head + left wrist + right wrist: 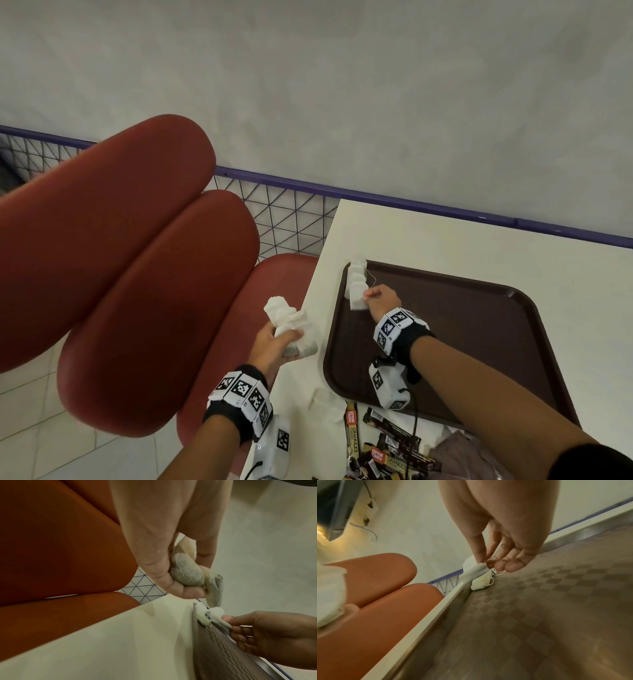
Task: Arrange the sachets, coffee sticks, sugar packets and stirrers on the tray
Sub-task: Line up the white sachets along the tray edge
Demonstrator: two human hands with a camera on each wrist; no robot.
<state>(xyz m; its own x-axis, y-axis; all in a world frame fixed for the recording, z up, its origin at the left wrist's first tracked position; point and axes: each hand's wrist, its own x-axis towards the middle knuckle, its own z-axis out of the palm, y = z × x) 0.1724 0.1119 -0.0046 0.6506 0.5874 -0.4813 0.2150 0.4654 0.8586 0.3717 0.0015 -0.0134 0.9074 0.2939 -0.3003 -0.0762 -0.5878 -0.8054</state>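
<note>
A dark brown tray (445,342) lies on the white table. Along its left rim stands a row of white tea sachets (356,277). My right hand (376,298) pinches the nearest sachet (474,572) of that row between thumb and fingers, just above the tray floor (539,601). My left hand (274,342) hovers off the table's left edge and grips a bunch of white sachets (287,322); in the left wrist view the bunch (187,574) is squeezed between thumb and fingers. Coffee sticks (387,445) lie in a pile near the tray's front edge.
A red padded bench (137,274) fills the left side, close to the table edge (318,274). A purple rail with wire mesh (284,212) runs behind it along a grey wall. Loose white packets (325,401) lie beside the coffee sticks.
</note>
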